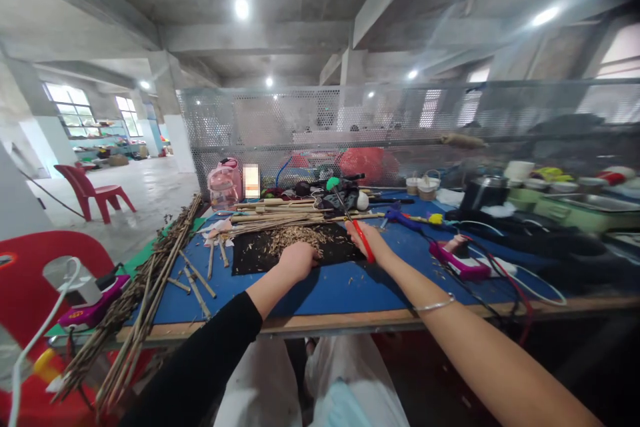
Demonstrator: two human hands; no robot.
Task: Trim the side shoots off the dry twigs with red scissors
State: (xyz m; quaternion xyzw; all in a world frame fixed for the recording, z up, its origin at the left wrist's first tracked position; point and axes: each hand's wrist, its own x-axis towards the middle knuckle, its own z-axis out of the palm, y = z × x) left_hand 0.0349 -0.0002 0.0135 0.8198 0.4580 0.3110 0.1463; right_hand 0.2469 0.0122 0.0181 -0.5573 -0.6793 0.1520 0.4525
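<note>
My right hand [369, 243] is wrapped round a pair of red-handled scissors [364, 240], whose blades point up and away to the left. My left hand [299, 260] lies low over a black mat [250, 257], at the near edge of a heap of pale dry chips [293, 237]. Its fingers are curled in, and whatever they may hold is hidden beneath them. Behind the heap several long dry stalks [280, 217] lie across the blue table top [300, 300]. Short cut pieces of stalk [199, 293] are scattered to the left of the mat.
A bundle of dry stems [145, 287] hangs over the table's left end, near a purple power strip [95, 303] and a red chair [55, 260]. Another purple strip with cables [457, 260] lies right. A perforated metal screen [300, 120] stands behind; a pink bag [225, 183] sits before it.
</note>
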